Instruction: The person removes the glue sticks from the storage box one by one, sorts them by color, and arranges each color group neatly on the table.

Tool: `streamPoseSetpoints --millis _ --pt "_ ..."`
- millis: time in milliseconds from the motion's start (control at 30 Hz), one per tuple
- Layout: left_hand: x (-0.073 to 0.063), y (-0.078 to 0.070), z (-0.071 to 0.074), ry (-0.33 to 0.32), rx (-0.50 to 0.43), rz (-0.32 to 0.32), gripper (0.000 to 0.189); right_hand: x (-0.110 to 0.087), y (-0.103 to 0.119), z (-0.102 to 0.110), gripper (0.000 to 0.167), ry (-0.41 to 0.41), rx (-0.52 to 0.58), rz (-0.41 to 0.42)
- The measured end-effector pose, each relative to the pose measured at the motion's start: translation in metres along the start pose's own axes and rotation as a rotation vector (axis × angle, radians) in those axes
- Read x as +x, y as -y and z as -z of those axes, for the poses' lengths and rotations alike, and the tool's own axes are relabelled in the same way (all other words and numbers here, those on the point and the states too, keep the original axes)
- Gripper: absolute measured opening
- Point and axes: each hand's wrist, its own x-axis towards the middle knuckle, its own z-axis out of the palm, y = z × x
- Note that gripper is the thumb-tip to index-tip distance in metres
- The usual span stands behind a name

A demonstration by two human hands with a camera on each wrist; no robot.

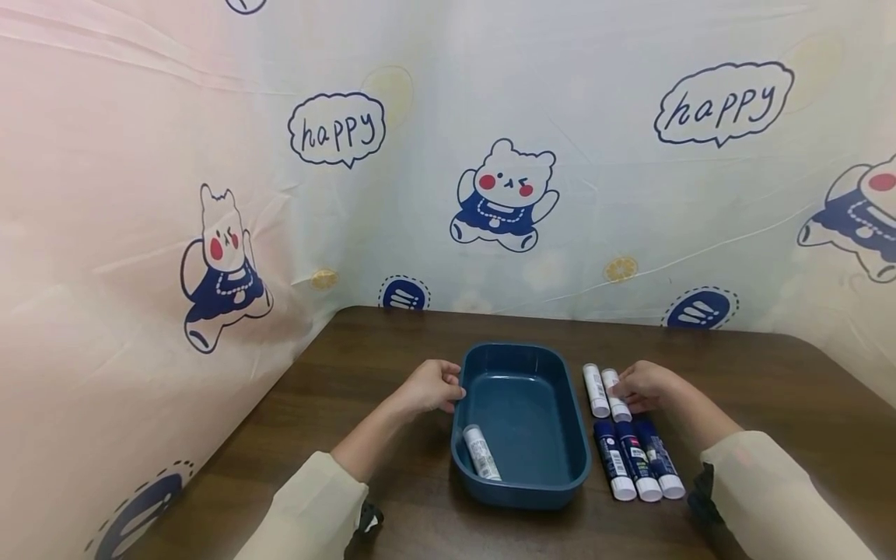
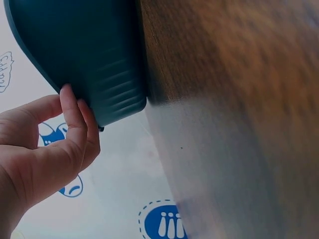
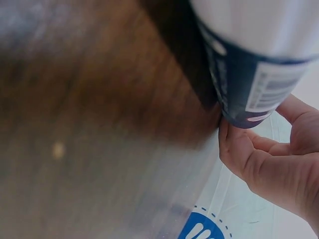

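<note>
A dark blue rectangular basin [image 1: 521,494] stands on the table, with a white glue stick [image 1: 481,453] lying in its near left corner. My left hand [image 1: 432,386] grips the basin's left rim, its fingers against the outer wall [image 2: 112,64] in the left wrist view. To the right of the basin, my right hand [image 1: 645,385] pinches the right one of two white glue sticks [image 1: 617,398]. The other white glue stick [image 1: 596,390] lies beside it. In the right wrist view, a blue glue stick [image 3: 239,89] hides part of my right fingers.
Several blue glue sticks with white ends lie in a row nearer to me, the middle one [image 1: 638,460] between two others. The brown wooden table [image 1: 392,334] ends at a patterned cloth backdrop [image 1: 420,194], which also hangs along the left side.
</note>
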Motion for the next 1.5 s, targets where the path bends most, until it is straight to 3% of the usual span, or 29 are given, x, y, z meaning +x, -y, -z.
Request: streamPoseSetpoints --millis 533,1500 --pt "-0.0005 -0.0002 0.0003 -0.001 0.0 -0.009 0.045 -0.0014 0.0005 0.0018 0.046 -0.01 0.008 0.003" --pt "-0.0003 0.0 -0.0008 0.002 -0.003 -0.006 0.044 -0.0033 0.0027 0.007 0.039 -0.042 0.062 0.027"
